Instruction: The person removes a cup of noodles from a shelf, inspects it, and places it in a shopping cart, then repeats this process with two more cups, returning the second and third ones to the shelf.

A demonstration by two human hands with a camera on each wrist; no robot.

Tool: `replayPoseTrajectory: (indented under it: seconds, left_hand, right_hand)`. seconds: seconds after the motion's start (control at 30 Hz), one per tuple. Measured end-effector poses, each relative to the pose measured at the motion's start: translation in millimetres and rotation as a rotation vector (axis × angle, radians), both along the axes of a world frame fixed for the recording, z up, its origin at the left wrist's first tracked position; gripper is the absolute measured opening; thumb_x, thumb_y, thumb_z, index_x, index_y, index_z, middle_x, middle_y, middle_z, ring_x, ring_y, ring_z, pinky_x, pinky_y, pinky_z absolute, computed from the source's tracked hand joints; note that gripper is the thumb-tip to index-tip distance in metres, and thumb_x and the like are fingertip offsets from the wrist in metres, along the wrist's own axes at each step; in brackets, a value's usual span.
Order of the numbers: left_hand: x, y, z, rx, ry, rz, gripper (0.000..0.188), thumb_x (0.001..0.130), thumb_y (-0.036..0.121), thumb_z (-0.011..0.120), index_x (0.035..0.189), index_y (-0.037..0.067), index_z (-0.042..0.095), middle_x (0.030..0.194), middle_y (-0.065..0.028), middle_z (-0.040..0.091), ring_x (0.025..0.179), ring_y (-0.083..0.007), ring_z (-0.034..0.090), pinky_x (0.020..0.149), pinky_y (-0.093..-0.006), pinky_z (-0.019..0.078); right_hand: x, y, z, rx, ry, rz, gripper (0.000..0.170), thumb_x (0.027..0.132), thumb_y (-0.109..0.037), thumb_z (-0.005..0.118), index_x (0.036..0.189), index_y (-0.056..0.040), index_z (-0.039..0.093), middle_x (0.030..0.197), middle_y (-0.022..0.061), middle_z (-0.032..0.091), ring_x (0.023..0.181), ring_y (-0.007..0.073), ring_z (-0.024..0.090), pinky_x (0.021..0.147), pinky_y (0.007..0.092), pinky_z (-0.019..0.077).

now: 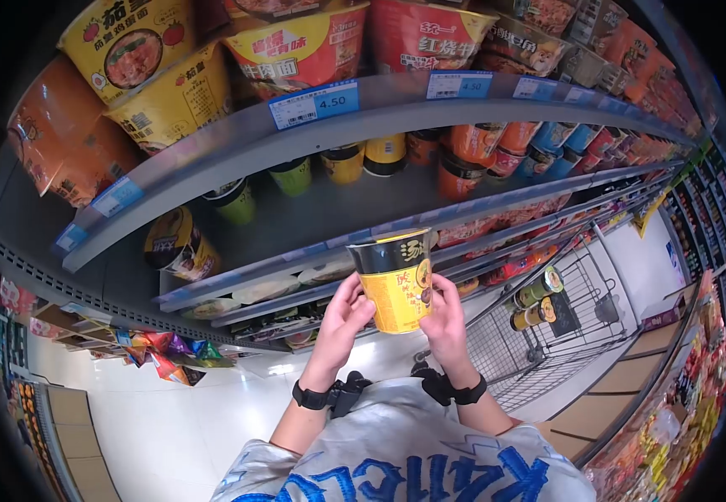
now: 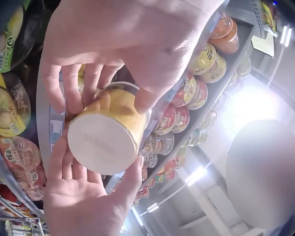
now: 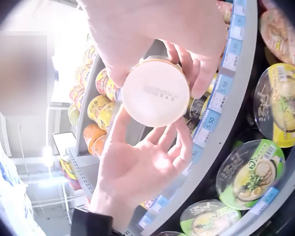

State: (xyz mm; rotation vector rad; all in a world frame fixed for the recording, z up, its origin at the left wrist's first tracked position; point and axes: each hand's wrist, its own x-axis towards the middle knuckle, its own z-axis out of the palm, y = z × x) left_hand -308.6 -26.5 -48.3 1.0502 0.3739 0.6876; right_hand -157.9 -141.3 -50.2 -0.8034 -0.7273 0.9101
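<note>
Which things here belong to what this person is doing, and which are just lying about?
Part of the job:
left hand
right hand
yellow-and-black cup, held by both
perhaps the shopping cart

Just around:
orange tub
price tags
bright packets

Tapered yellow cup (image 1: 395, 289), black toward the rim, white-bottomed, in mid-air

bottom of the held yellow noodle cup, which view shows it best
The right wrist view: the white bottom faces the camera, its dark print clearest. The left wrist view shows it slanted, print faint. The head view shows the noodle cup side-on; bottom hidden.
</note>
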Motion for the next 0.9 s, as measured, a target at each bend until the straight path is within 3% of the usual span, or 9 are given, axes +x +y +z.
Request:
replayPoseTrajectory:
  seconds: [0.17,0.33,0.47,0.5,0.53,0.63,0.73,0.83,0.9]
  left_hand:
    - [4,-10,-11,-0.141,-0.047,-0.098,0.062,0.096,0.025,0.062,0.147,-0.001,0.036,0.138,-0.0109,0.052,0.128,-0.0153,0.048,0.108,-0.0311,0.0375]
    - [14,-19,4,0.019,0.039,0.02,0.055,0.098,0.025,0.059,0.143,-0.001,0.04,0.134,-0.0094,0.054,0.123,-0.0143,0.052,0.104,-0.0298,0.0406]
    - [15,-22,-1,0.022,0.085,0.043,0.054,0.099,0.024,0.058,0.143,0.0,0.039,0.135,-0.0085,0.054,0.121,-0.014,0.054,0.103,-0.029,0.0418]
    - [15,-23,-4,-0.07,0.021,0.054,0.054,0.099,0.024,0.058,0.144,0.0,0.039,0.136,-0.0083,0.053,0.122,-0.014,0.053,0.103,-0.029,0.0417]
    - [15,-24,-5,-0.161,-0.042,0.066,0.055,0.099,0.024,0.058,0.144,0.001,0.038,0.137,-0.0081,0.052,0.123,-0.014,0.052,0.103,-0.0291,0.0415]
    - [18,-27,0,-0.073,-0.011,0.147,0.055,0.1,0.027,0.057,0.144,0.001,0.039,0.139,-0.0076,0.051,0.126,-0.0139,0.05,0.103,-0.03,0.0421]
    - [19,-29,-7,-0.108,-0.051,0.064,0.054,0.099,0.026,0.057,0.144,0.002,0.039,0.137,-0.0081,0.052,0.125,-0.0134,0.049,0.102,-0.03,0.0426]
    - [17,-30,-10,-0.087,-0.018,0.013,0.051,0.099,0.026,0.058,0.141,0.002,0.042,0.134,-0.0075,0.054,0.123,-0.0131,0.051,0.1,-0.0296,0.0433]
    - [16,-29,-14,-0.06,0.036,0.014,0.05,0.099,0.026,0.059,0.14,0.002,0.043,0.132,-0.0071,0.055,0.121,-0.0129,0.052,0.1,-0.0295,0.0437]
  right_hand:
    - [9,-3,-10,-0.026,-0.033,0.058,0.072,0.088,-0.016,0.067,0.145,0.0043,0.028,0.136,0.0178,0.051,0.126,0.0232,0.05,0.108,0.0365,0.0388]
    - [20,-3,-18,-0.021,-0.17,-0.022,0.072,0.087,-0.014,0.067,0.147,0.0053,0.031,0.142,0.0178,0.044,0.127,0.023,0.048,0.108,0.0371,0.0385]
    - [18,-1,-4,-0.012,-0.233,-0.044,0.074,0.087,-0.009,0.067,0.148,0.0041,0.027,0.144,0.0181,0.041,0.128,0.0232,0.047,0.108,0.0378,0.0384]
    - [18,-1,-2,-0.019,-0.263,-0.062,0.074,0.087,-0.008,0.067,0.148,0.0037,0.026,0.144,0.0183,0.042,0.129,0.0234,0.047,0.109,0.0379,0.0381]
    - [19,-1,-2,-0.017,-0.261,-0.059,0.074,0.087,-0.008,0.067,0.148,0.0037,0.026,0.144,0.0183,0.042,0.129,0.0234,0.047,0.109,0.0379,0.0381]
    - [24,-4,-2,-0.006,-0.148,0.02,0.073,0.088,-0.009,0.065,0.148,0.0024,0.024,0.145,0.0195,0.041,0.132,0.0242,0.046,0.109,0.0378,0.0376]
    - [26,-6,-3,-0.036,0.012,0.142,0.073,0.088,-0.01,0.066,0.147,0.0032,0.025,0.146,0.0206,0.041,0.134,0.0252,0.044,0.11,0.0381,0.0373]
    - [27,-6,-10,-0.022,-0.009,0.15,0.074,0.088,-0.012,0.066,0.148,0.0054,0.025,0.148,0.0207,0.037,0.134,0.0259,0.044,0.11,0.0385,0.0375]
    - [33,-1,-20,-0.058,-0.177,0.09,0.076,0.088,-0.011,0.066,0.149,0.0071,0.025,0.148,0.0189,0.037,0.135,0.0262,0.043,0.111,0.0386,0.0367]
